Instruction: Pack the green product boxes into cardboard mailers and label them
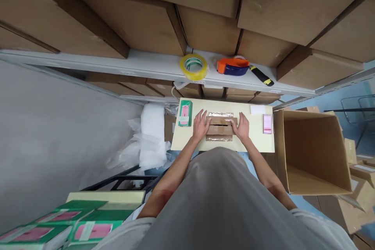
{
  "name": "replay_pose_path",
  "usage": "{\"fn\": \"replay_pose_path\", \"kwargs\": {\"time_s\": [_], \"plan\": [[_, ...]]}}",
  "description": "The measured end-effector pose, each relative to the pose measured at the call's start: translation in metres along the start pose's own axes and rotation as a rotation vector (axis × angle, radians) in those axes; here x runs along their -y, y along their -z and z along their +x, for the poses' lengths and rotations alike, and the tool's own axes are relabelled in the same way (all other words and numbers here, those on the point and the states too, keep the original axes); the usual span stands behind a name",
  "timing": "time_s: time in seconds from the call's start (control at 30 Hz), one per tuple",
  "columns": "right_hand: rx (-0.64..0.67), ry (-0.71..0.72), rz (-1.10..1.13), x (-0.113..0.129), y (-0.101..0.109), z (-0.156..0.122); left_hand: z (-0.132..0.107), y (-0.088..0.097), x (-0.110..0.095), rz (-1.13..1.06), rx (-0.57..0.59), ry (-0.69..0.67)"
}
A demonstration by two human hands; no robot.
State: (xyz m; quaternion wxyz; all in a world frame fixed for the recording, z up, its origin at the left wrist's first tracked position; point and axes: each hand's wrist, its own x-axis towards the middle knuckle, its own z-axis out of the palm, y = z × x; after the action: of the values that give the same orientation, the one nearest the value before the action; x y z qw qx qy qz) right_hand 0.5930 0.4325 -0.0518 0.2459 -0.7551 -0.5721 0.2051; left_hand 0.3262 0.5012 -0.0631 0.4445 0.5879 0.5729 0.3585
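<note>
One head-worn camera is used. It is positioned above the near side of the table and is pointed forward and steeply down. The table is framed at middle range; the shelf beyond the table is also covered, and the wearer's torso, on the table's near side, is seen closest.

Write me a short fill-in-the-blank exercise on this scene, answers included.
1. The left hand and right hand both touch a small box of ____.
2. The loose tape roll on the shelf is ____ in colour.
3. The green box on the table lies nearer the ____ hand.
4. In the picture, the large carton is to the table's ____.
Answers: cardboard; yellow; left; right.
</note>
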Motion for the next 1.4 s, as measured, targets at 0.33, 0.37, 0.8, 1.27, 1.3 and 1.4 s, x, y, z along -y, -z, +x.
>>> {"fn": "replay_pose_path", "kwargs": {"time_s": [0.33,0.37,0.8,1.27,1.3,1.4], "plan": [[-0.183,0.479,-0.229,0.104,0.094,0.225,0.098,-0.002,-0.149,-0.282,-0.140,-0.356],[-0.159,0.484,-0.259,0.107,0.096,0.238,0.098,-0.002,-0.156,-0.291,-0.139,-0.364],[-0.054,0.547,-0.330,0.110,0.122,0.205,0.047,-0.009,-0.147,-0.063,-0.158,-0.444],[-0.236,0.598,-0.120,0.132,0.106,0.038,-0.024,-0.019,-0.157,-0.319,-0.084,-0.309],[-0.236,0.599,-0.125,0.132,0.107,0.033,-0.028,-0.018,-0.158,-0.330,-0.085,-0.310],[-0.248,0.632,-0.139,0.134,0.107,0.018,-0.041,-0.014,-0.159,-0.359,-0.106,-0.296]]}}
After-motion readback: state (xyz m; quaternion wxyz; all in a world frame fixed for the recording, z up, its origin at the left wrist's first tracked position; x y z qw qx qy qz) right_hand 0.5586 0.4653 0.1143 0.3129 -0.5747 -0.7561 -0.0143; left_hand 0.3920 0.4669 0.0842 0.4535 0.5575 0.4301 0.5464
